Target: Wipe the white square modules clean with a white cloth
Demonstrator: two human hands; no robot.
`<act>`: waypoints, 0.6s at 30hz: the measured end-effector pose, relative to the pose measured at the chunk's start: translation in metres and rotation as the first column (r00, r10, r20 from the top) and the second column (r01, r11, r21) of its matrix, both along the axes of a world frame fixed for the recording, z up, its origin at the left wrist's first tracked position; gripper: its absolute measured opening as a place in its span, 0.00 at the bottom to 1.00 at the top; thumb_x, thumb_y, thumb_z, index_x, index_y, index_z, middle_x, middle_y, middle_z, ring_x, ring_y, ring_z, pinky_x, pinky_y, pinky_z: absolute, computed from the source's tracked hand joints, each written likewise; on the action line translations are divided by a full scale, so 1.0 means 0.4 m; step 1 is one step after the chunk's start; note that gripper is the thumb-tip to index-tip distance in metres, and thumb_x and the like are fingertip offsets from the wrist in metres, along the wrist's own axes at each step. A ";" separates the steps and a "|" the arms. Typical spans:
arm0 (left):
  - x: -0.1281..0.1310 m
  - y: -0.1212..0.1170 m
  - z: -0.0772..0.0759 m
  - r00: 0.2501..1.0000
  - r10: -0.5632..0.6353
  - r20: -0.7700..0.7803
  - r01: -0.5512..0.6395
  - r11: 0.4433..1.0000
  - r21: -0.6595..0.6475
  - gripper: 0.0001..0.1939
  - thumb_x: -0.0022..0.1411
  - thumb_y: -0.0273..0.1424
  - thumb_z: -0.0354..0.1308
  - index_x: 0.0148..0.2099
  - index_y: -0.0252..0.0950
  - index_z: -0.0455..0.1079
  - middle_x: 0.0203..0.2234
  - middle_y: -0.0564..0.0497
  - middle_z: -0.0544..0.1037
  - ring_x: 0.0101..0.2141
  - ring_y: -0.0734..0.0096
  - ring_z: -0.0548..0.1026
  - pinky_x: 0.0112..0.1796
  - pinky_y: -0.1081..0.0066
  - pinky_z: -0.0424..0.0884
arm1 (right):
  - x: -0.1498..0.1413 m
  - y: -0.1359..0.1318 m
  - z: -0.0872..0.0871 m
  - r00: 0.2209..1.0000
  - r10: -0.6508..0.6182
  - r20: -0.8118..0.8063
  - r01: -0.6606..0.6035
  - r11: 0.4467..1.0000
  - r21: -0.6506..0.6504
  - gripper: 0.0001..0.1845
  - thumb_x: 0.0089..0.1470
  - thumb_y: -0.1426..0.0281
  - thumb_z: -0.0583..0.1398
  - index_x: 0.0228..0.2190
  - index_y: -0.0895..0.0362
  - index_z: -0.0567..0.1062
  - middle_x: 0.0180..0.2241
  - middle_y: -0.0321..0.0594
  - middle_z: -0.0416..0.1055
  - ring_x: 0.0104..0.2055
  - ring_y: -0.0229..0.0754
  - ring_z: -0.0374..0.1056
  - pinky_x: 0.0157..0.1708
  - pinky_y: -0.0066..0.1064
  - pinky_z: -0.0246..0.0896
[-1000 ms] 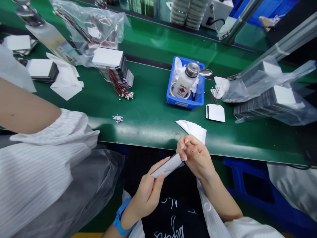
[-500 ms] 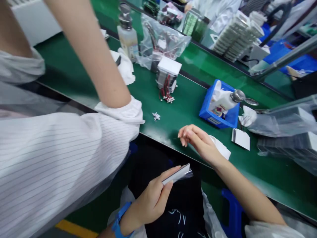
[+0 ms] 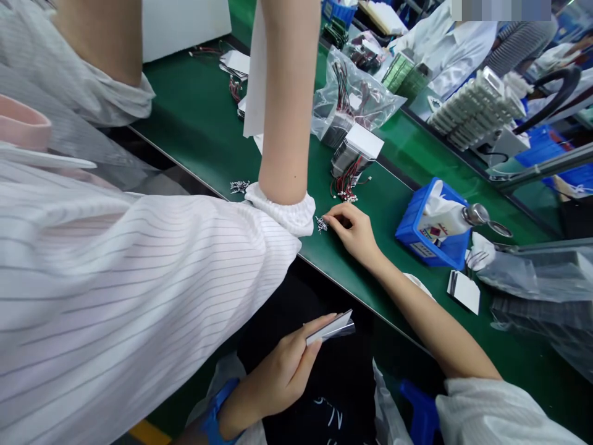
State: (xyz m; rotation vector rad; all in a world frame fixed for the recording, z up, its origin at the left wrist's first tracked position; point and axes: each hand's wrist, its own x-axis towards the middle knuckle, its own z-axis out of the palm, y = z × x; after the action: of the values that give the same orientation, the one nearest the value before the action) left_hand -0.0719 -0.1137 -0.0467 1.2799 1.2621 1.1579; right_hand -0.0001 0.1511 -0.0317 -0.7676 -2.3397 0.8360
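Observation:
My left hand (image 3: 285, 371), a blue band at its wrist, grips a thin flat white panel (image 3: 327, 327) by its edges over my lap. Clear film (image 3: 343, 329) sticks out from the panel's far end. On the green bench my right hand (image 3: 354, 232) reaches to a small pile of tiny white and dark pieces (image 3: 321, 224). Its thumb and forefinger are pinched together at the pile's right edge; whether a piece is between them is too small to tell.
A co-worker's bare arm (image 3: 287, 105) and striped sleeve (image 3: 222, 247) fill the left side. Behind my right hand stands a stack of white-topped panels (image 3: 364, 143) with red and black wires. To the right are a blue bin (image 3: 407, 216) holding a bottle, and white panels (image 3: 464, 292).
My right hand has moved left and forward to the small pile, its fingers closing to a pinch. My left hand keeps the panel. The co-worker's arm has shifted, and the view has turned left.

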 end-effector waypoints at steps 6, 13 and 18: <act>-0.002 0.004 -0.005 1.000 0.015 0.009 -0.015 0.999 0.028 0.23 0.72 0.25 0.45 0.67 0.41 0.58 0.61 0.50 0.70 0.60 0.68 0.68 0.61 0.70 0.66 | 0.003 -0.030 -0.011 0.996 0.031 0.089 -0.042 0.992 0.120 0.14 0.65 0.64 0.55 0.37 0.55 0.79 0.39 0.45 0.76 0.41 0.45 0.70 0.44 0.39 0.64; 0.006 0.009 -0.004 1.000 0.001 0.008 -0.001 1.000 -0.019 0.23 0.73 0.27 0.44 0.68 0.41 0.58 0.63 0.49 0.67 0.61 0.66 0.68 0.61 0.69 0.65 | 0.035 -0.073 0.026 0.838 -0.044 0.544 -0.212 0.892 0.399 0.24 0.68 0.64 0.47 0.57 0.61 0.70 0.57 0.56 0.68 0.52 0.57 0.63 0.44 0.48 0.60; 0.010 0.013 0.002 1.000 0.014 0.020 -0.014 0.999 -0.047 0.23 0.73 0.28 0.44 0.67 0.43 0.59 0.62 0.50 0.68 0.60 0.66 0.69 0.61 0.67 0.65 | 0.070 -0.081 0.042 0.896 0.036 0.442 -0.154 0.960 0.233 0.25 0.68 0.64 0.46 0.61 0.57 0.65 0.61 0.51 0.64 0.58 0.55 0.61 0.52 0.48 0.61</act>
State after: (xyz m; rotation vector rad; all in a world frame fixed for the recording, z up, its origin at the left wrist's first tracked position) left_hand -0.0681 -0.1086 -0.0461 1.2238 1.2782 1.1417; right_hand 0.0277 0.1189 -0.0150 -0.7894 -2.8313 0.3992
